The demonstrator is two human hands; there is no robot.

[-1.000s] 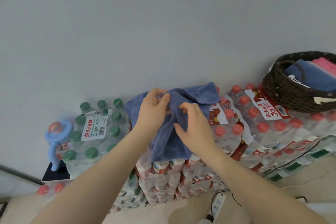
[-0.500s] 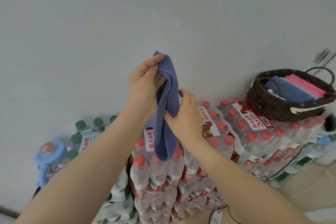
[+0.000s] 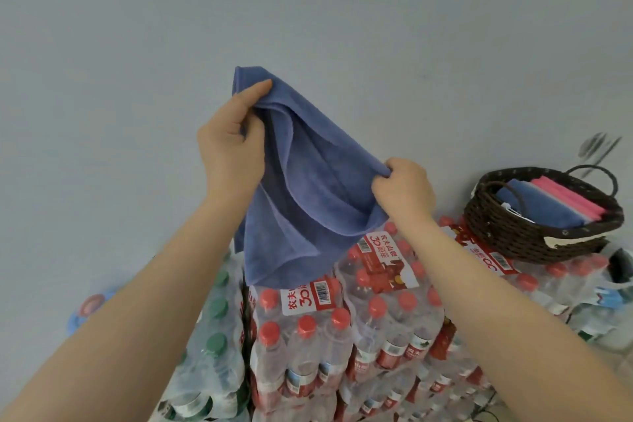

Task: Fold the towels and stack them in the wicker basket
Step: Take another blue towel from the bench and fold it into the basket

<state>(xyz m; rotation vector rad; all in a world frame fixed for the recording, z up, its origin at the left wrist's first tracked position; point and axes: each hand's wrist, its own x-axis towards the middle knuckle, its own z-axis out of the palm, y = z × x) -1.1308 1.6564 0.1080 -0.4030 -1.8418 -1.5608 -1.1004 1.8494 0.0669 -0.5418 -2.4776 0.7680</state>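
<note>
I hold the blue towel (image 3: 308,188) up in the air in front of the grey wall (image 3: 308,10), both hands on it. My left hand (image 3: 233,144) pinches the top corner — thumb pressed on the near side, fingers curled behind the cloth. My right hand (image 3: 404,187) sits lower and to the right, fingers bunched round the towel's other edge. Between the two the cloth sags in loose folds, and its lower corner hangs down over the red-capped bottles (image 3: 308,329).

The basket (image 3: 534,233) stands well to my right on top of the bottle packs, near the wall. Inside it lie a folded blue towel (image 3: 541,205) and a folded pink towel (image 3: 568,193), side by side and touching — the pink one further from me.

Packs of green-capped bottles (image 3: 215,329) stand to the left of the red ones.
</note>
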